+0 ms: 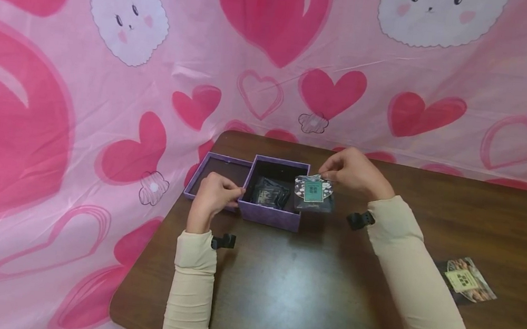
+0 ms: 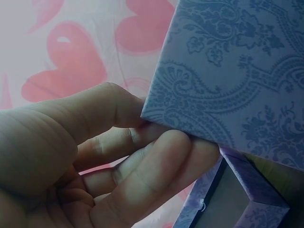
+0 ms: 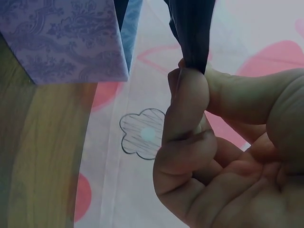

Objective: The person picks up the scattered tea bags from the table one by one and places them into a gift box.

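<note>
My right hand [image 1: 355,171] pinches the top edge of a dark sachet [image 1: 314,191] with a teal label and floral print, which hangs at the right side of a purple box [image 1: 270,218]. Only the sachet's dark, folded edge [image 3: 192,33] appears between thumb and fingers in the right wrist view. With thumb and fingers, my left hand [image 1: 211,196] holds the box at its left side. The left wrist view puts those fingertips right at a corner of the paisley-patterned box [image 2: 228,71]. Inside the open box lie several black sachets [image 1: 270,193].
The purple lid [image 1: 226,157] lies upturned against the box's left side, partly behind my left hand. Another sachet [image 1: 466,282] with a yellow label rests on the brown table [image 1: 288,304], beyond my right forearm. A pink heart-patterned cloth [image 1: 260,95] hangs behind the table.
</note>
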Action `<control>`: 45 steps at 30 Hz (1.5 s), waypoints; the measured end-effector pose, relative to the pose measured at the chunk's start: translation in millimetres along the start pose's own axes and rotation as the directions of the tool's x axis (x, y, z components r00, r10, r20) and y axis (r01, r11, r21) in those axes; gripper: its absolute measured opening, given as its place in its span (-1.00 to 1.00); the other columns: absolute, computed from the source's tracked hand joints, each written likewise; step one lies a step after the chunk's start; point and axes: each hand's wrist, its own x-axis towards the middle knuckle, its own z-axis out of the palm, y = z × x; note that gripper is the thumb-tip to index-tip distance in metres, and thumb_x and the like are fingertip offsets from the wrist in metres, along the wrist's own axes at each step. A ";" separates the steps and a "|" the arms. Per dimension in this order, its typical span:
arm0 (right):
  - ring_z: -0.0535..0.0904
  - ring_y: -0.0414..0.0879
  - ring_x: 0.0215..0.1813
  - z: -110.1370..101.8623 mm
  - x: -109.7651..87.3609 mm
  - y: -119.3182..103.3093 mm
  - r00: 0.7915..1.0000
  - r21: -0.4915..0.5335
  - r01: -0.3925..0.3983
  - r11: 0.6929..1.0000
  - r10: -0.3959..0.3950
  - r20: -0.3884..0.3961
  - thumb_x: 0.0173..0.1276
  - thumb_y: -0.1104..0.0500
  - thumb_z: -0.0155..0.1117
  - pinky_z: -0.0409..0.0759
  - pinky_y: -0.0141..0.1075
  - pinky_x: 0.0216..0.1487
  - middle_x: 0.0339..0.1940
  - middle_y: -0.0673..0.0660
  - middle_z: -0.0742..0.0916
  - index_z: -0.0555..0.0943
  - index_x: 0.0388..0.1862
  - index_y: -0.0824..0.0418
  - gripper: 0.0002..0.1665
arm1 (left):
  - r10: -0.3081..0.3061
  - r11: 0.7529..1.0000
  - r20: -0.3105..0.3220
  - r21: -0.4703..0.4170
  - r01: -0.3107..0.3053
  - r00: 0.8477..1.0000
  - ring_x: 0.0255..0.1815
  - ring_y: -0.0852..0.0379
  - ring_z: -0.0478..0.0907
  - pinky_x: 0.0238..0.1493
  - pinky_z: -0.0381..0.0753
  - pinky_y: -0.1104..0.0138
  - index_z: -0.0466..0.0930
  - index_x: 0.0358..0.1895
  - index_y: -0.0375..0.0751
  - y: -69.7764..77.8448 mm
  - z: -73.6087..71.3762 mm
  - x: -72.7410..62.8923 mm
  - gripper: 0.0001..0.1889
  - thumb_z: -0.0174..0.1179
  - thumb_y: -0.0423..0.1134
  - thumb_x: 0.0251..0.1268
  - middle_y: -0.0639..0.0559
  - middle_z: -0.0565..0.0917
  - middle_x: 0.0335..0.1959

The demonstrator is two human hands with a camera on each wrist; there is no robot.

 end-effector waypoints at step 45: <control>0.67 0.18 -0.27 31.1 27.9 -11.2 0.996 0.035 -0.018 0.999 0.021 -0.086 0.45 0.20 0.29 0.68 -0.12 -0.18 -0.36 0.28 0.75 0.73 0.04 0.29 -0.72 | 0.011 1.000 -0.004 -0.011 -0.011 1.000 -0.45 -0.13 0.76 -0.37 0.73 0.26 0.81 -0.38 -0.37 -0.6 1.2 0.6 -0.87 0.45 -0.33 0.20 -0.14 0.73 -0.44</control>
